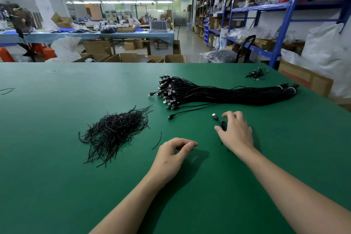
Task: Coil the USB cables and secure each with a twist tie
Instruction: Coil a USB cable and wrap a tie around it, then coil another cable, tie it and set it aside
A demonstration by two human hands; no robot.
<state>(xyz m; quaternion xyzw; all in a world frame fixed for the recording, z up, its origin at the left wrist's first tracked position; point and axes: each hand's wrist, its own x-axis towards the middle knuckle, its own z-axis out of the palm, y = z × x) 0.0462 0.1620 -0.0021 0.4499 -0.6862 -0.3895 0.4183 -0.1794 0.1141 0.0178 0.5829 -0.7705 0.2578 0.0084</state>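
Observation:
A thick bundle of black USB cables point(218, 94) lies across the green table point(57, 186), plugs fanned out to the left. My right hand point(237, 133) reaches forward, its thumb and curled fingers closed around a small coiled USB cable point(223, 125); the cable's plug point(214, 115) sticks out to the upper left. My left hand point(171, 156) rests on the table with loosely curled fingers and nothing visible in it. A single black twist tie point(158, 141) lies just left of it. The pile of twist ties point(114, 131) sits further left.
A few small coiled cables point(256, 74) lie at the far right of the table. One loose cable point(182, 113) trails out from the bundle toward the middle. A stray tie point(7, 91) lies at the far left edge. Shelving and boxes stand beyond the table.

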